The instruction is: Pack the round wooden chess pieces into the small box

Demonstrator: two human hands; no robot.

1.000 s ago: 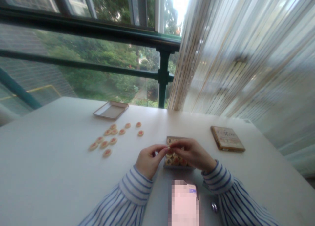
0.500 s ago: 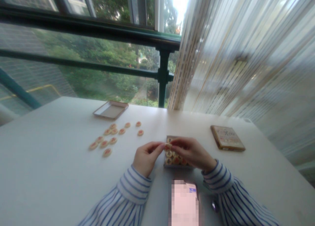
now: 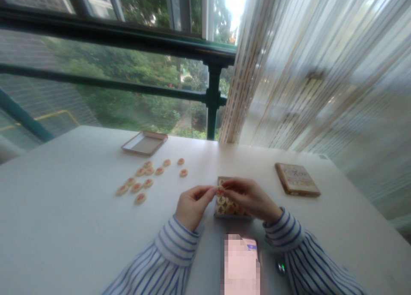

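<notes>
Between my two hands is a round Chinese chess piece (image 3: 220,191) with a red character. My left hand (image 3: 194,204) pinches its left edge with thumb and fingertips. From the other side my right hand (image 3: 252,197) closes on the same piece. Both hands are over a shallow box (image 3: 233,217) that holds several chess pieces with black and red characters. My right hand hides part of the box and its contents. To the left, several loose red-marked pieces (image 3: 136,187) lie scattered on the white table (image 3: 73,226).
An open tray-like lid (image 3: 144,145) lies near the table's far edge. At the right is a flat brown box (image 3: 297,179) with writing. A phone (image 3: 253,245), partly blurred out, lies before me, beside a small dark object (image 3: 281,267). A railing (image 3: 213,100) and string curtain (image 3: 308,68) stand beyond.
My hands and the held piece have shifted very slightly right. A green light now shows on the small dark object near my right sleeve. The loose pieces have stayed put.
</notes>
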